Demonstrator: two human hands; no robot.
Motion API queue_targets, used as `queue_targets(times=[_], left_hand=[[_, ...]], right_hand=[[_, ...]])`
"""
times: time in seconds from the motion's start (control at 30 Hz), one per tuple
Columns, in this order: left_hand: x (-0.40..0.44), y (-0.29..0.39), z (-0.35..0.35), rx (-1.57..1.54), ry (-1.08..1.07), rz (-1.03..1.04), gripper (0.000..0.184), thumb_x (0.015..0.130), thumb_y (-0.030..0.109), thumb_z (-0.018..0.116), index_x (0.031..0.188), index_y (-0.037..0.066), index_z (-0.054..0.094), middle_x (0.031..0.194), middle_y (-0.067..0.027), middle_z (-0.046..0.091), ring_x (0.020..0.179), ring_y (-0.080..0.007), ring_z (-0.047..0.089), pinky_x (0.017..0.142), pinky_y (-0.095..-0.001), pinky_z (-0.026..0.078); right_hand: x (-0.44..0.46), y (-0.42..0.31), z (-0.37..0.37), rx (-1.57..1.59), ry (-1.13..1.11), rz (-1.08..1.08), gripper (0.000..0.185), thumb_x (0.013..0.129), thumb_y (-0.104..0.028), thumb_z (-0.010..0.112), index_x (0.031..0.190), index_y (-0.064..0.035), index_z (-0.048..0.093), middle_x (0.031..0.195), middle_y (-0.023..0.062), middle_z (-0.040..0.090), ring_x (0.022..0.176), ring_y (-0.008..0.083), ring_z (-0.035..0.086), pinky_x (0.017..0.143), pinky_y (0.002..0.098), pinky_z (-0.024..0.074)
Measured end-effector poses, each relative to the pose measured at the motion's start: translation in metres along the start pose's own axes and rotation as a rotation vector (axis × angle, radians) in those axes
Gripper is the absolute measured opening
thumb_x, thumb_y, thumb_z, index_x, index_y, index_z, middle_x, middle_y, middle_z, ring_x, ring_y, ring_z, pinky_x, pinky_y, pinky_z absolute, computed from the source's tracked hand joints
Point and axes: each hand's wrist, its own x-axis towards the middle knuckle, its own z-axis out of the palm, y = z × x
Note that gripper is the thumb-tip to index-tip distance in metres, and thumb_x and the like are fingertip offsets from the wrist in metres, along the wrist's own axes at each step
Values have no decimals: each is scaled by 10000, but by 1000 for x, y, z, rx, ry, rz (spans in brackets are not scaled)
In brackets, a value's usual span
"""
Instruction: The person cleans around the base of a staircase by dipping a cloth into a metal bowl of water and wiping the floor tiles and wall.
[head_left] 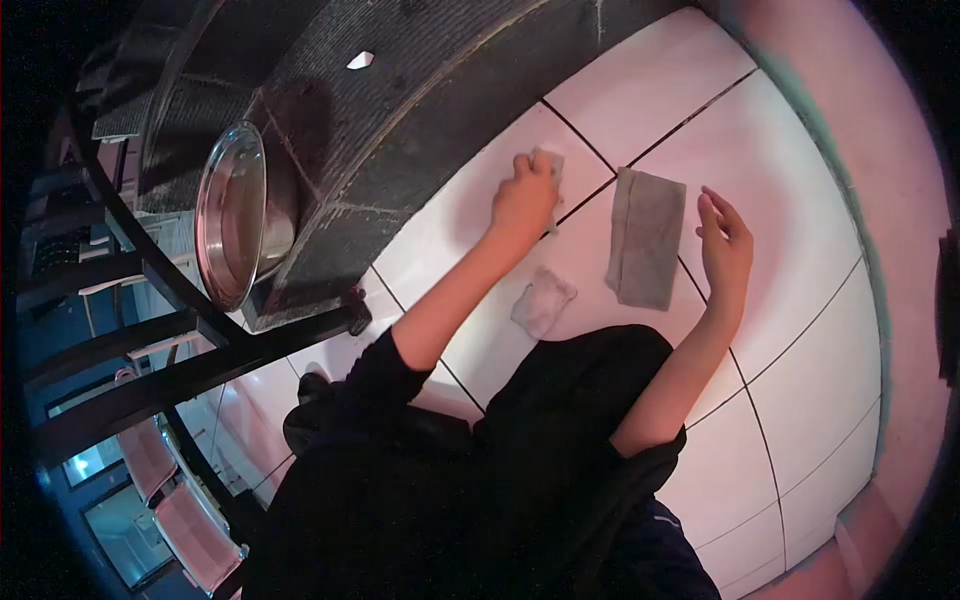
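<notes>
My left hand [525, 205] is closed on a small grey cloth [557, 168], which lies against the white floor tiles; its edge sticks out beside the fingers. To the right, a folded grey cloth [648, 240] lies flat on the tiles as a long rectangle. Just beyond its right edge is my right hand [727, 245], fingers loosely bent and apart, with nothing in it. A crumpled pale cloth [543, 303] rests on the floor between my left forearm and the folded cloth, near my knee.
A metal basin [232, 215] stands on the dark ribbed step [400, 75] at left. A small white scrap [361, 61] lies on that step. A black railing [140, 390] crosses the left side, with metal chairs [195, 530] below. A pinkish wall [910, 250] borders the right.
</notes>
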Motion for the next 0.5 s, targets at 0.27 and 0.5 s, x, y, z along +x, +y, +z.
queue_targets(times=[0.27, 0.5], left_hand=[[18, 4, -14, -62, 61, -4, 440, 750, 233, 657, 1012, 42, 360, 955, -178, 486, 683, -315, 625, 560, -339, 542], [-71, -8, -9, -371, 249, -28, 437, 766, 247, 657, 1069, 41, 419, 985, -191, 503, 807, -352, 589, 623, -387, 514]], right_hand=[[3, 1, 5, 21, -54, -46, 364, 806, -375, 596, 1062, -121, 646, 956, 111, 657, 802, 189, 633, 777, 306, 471], [0, -1, 1, -25, -29, -61, 378, 797, -379, 604, 1072, -122, 640, 940, 99, 658, 795, 187, 634, 774, 305, 471]])
